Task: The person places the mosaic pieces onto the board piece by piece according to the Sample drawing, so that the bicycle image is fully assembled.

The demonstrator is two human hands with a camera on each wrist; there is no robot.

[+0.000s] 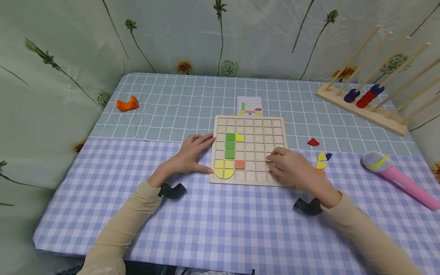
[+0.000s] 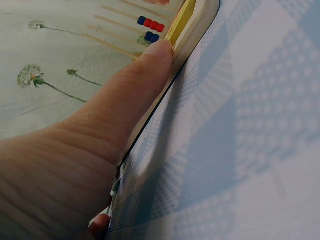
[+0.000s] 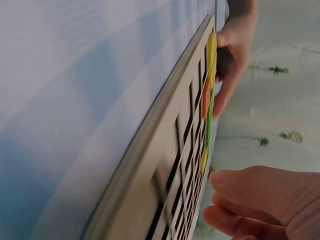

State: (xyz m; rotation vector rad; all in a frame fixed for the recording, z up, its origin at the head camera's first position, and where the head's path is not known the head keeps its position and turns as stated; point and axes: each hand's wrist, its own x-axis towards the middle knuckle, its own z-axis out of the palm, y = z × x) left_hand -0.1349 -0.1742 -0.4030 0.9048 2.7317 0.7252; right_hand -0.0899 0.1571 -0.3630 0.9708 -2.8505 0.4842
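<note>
A square wooden grid board lies on the checked cloth. My left hand spreads along its left side, the thumb at the lower left and fingertips at the upper left edge. In the left wrist view the thumb lies against the board's rim. Over the board's right part is my right hand, fingers bent; a gap shows between thumb and fingers, with no piece visible there. Seated in the grid are green squares, yellow quarter pieces, another yellow quarter and an orange square.
A pattern card touches the board's far edge. Loose pieces lie to the right, among them a red quarter and a yellow one. Further right are a pink microphone and a peg stand. An orange block sits far left.
</note>
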